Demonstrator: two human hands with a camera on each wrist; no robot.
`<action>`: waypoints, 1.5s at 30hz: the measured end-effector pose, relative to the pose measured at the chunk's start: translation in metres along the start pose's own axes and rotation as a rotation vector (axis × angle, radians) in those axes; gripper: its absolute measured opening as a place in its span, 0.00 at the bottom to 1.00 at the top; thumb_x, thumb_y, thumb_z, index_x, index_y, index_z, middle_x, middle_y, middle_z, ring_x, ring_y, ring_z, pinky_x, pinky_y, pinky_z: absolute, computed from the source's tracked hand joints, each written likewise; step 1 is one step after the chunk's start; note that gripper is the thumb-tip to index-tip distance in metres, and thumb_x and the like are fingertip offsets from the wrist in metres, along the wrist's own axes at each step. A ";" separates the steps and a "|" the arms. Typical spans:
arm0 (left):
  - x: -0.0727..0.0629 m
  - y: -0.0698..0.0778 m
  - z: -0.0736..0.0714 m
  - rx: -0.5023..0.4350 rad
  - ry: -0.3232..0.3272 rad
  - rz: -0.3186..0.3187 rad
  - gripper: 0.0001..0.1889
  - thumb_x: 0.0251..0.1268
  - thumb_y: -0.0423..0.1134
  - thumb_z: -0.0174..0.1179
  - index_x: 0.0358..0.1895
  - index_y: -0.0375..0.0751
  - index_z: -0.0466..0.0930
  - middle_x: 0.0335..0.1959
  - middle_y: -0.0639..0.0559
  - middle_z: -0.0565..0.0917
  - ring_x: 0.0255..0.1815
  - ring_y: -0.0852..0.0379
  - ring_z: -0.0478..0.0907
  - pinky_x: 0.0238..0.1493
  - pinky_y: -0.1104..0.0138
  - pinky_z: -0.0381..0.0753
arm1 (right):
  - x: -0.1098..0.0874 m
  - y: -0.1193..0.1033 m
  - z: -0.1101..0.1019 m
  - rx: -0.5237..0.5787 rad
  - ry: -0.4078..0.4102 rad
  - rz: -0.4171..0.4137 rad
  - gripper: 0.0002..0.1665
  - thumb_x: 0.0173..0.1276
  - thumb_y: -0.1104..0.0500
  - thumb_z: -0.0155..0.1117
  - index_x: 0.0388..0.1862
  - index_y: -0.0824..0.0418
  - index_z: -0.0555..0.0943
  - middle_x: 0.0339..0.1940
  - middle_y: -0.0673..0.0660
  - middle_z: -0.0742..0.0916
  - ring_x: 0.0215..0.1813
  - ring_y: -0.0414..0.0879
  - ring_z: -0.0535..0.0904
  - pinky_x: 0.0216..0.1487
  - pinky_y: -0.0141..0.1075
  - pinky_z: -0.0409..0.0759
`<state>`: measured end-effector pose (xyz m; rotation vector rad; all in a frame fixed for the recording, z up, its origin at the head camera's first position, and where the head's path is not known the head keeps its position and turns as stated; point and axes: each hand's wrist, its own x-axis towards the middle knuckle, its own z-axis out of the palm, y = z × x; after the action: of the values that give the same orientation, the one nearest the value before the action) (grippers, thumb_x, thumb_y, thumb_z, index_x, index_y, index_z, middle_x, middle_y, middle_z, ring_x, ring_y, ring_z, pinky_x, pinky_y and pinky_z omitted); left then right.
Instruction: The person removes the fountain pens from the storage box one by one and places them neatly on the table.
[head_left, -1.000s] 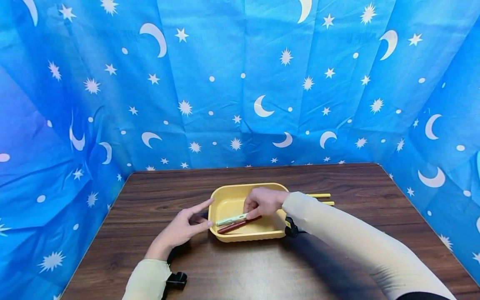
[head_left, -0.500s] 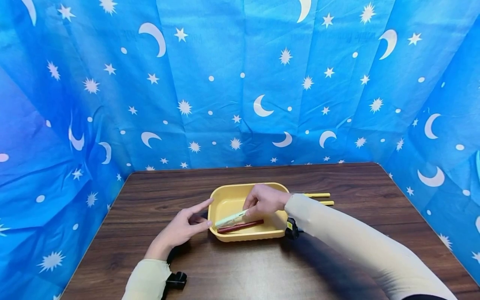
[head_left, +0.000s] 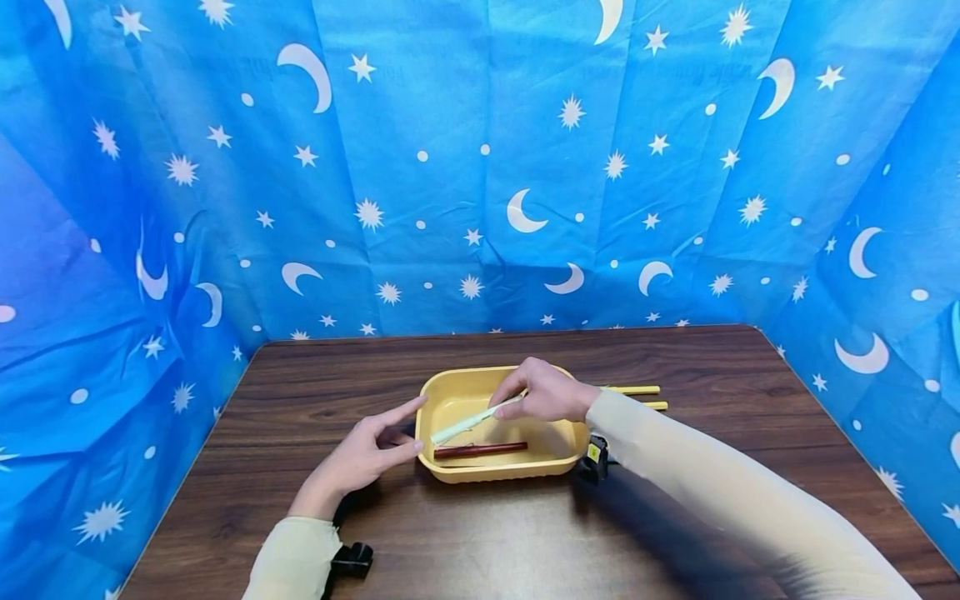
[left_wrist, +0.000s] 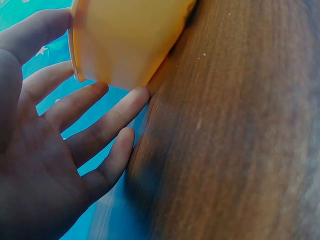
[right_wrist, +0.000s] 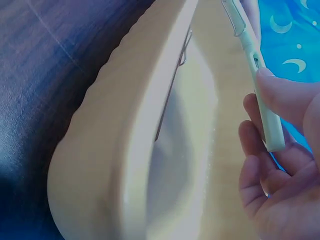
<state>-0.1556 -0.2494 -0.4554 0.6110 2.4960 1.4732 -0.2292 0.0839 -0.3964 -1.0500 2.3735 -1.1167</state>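
A yellow tray (head_left: 498,477) stands on the table, and a dark red pen (head_left: 482,451) lies inside along its near side. My right hand (head_left: 546,392) pinches a light green pen (head_left: 472,422) near one end, over the tray. In the right wrist view, the green pen (right_wrist: 257,70) shows a metal clip, with the thumb against its side. The other end of that pen points down to the tray's left part; whether it touches the floor I cannot tell. At the tray's left end my left hand (head_left: 360,457) touches the wall with extended, spread fingers (left_wrist: 112,117).
Two thin yellow sticks (head_left: 651,406) show beyond the right wrist, their other ends hidden behind the arm and tray. The dark wooden table (head_left: 337,367) is enclosed by blue cloth (head_left: 450,183) with moons and stars at the back and sides.
My right hand has lifted the green pen's held end up and to the right. The red pen now lies uncovered and straighter along the near side. The left hand stays put.
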 end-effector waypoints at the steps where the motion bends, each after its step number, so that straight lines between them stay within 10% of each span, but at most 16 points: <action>1: 0.000 0.000 0.000 0.000 0.000 0.001 0.36 0.76 0.45 0.66 0.83 0.50 0.63 0.77 0.40 0.72 0.52 0.52 0.87 0.52 0.67 0.83 | -0.002 -0.001 -0.001 0.005 0.013 0.005 0.06 0.69 0.59 0.76 0.43 0.52 0.95 0.38 0.44 0.93 0.40 0.42 0.84 0.40 0.34 0.78; 32: 0.000 0.000 0.001 0.005 0.023 -0.023 0.36 0.74 0.46 0.67 0.82 0.50 0.65 0.77 0.41 0.73 0.51 0.56 0.87 0.51 0.67 0.84 | -0.087 0.006 -0.043 0.095 0.356 0.114 0.08 0.68 0.51 0.78 0.44 0.48 0.95 0.36 0.49 0.92 0.28 0.54 0.73 0.26 0.34 0.67; 45: 0.000 0.000 0.000 0.009 0.014 -0.030 0.36 0.75 0.47 0.67 0.82 0.50 0.65 0.76 0.42 0.73 0.51 0.54 0.86 0.49 0.66 0.83 | -0.140 0.016 -0.063 0.088 0.448 0.154 0.09 0.69 0.52 0.77 0.47 0.48 0.94 0.40 0.49 0.93 0.36 0.53 0.81 0.32 0.37 0.83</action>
<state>-0.1557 -0.2495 -0.4552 0.5641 2.5122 1.4618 -0.1758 0.2268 -0.3715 -0.6217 2.6510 -1.5083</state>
